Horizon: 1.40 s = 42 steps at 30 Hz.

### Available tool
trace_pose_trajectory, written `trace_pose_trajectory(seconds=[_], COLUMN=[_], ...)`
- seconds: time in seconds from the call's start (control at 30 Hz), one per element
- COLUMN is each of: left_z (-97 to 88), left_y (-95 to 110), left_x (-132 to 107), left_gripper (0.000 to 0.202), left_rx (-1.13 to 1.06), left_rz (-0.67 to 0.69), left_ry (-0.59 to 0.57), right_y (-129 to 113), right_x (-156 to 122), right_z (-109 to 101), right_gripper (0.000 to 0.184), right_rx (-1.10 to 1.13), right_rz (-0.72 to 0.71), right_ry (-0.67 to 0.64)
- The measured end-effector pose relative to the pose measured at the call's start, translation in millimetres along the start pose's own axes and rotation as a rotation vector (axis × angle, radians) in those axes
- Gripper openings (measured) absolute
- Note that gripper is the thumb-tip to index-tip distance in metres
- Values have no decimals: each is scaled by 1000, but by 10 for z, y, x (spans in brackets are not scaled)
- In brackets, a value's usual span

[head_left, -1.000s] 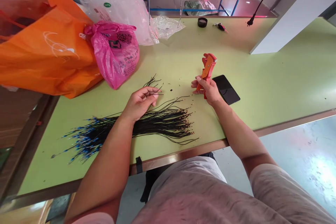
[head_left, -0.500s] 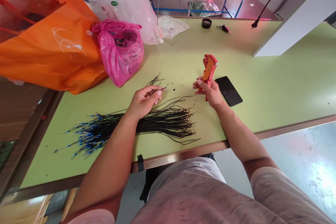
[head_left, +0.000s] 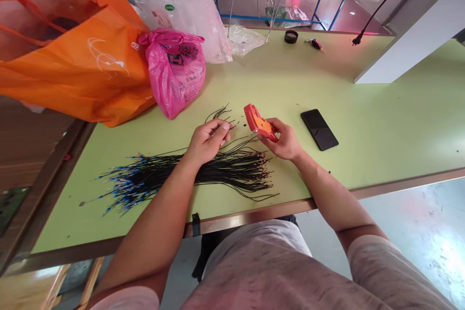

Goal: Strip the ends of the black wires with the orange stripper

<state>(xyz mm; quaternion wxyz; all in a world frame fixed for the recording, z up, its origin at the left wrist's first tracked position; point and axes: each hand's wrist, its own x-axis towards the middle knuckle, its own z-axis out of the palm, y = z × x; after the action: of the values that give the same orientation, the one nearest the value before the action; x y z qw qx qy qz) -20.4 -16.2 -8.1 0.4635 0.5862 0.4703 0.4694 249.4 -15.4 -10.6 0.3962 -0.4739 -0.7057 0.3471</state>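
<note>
A red and orange wire stripper [head_left: 259, 123] is gripped in my right hand [head_left: 285, 140], its head tilted toward the left. My left hand [head_left: 210, 140] pinches a thin black wire [head_left: 232, 127] whose end pokes out past the fingertips, a short way from the tool's head. Under my left wrist lies a bundle of black wires [head_left: 225, 169], with blue ends to the left and bare coppery ends to the right. More loose black wires [head_left: 220, 112] stick out behind my left hand.
A phone [head_left: 319, 129] lies right of my right hand. A pink plastic bag [head_left: 178, 77] and an orange bag [head_left: 80, 77] stand at the left. Farther back are a black ring-shaped object [head_left: 291, 36], keys [head_left: 315, 45], a power plug [head_left: 358, 38] and a white post [head_left: 403, 38].
My right hand has brought the wire stripper leftward, turning its head from upright toward my left hand. The left hand keeps its pinch. The whole view has shifted slightly.
</note>
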Motion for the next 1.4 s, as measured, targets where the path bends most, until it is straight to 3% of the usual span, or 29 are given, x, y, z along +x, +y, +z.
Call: trace_pose_trajectory(seconds=[0.27, 0.5, 0.67, 0.77, 0.87, 1.07, 1.23, 1.4], left_z=[49, 44, 51, 60, 84, 156, 150, 127], left_y=[53, 52, 51, 60, 62, 47, 54, 49], left_x=[14, 29, 30, 17, -2, -32, -56, -59], left_gripper=[62, 55, 56, 56, 55, 49, 45, 44], left_rx=[-104, -98, -104, -89, -85, -72, -60, -40], left_rz=[2, 25, 27, 17, 22, -6, -14, 23], left_ry=[-60, -50, -5, -14, -29, -68, -99, -104], right_y=[90, -154, -317, -299, -247, -210, -170, -114], right_x=[-14, 97, 287, 279, 184, 79, 120, 140], right_z=[164, 238, 216, 284, 375, 451, 373, 255], right_gripper=[43, 41, 44, 49, 56, 58, 55, 38], right_rx=[-96, -100, 66, 236, 393, 439, 388, 115], right_rz=[-42, -42, 138, 116, 83, 96, 129, 145], right_ry=[-30, 10, 8, 67, 25, -44, 12, 85])
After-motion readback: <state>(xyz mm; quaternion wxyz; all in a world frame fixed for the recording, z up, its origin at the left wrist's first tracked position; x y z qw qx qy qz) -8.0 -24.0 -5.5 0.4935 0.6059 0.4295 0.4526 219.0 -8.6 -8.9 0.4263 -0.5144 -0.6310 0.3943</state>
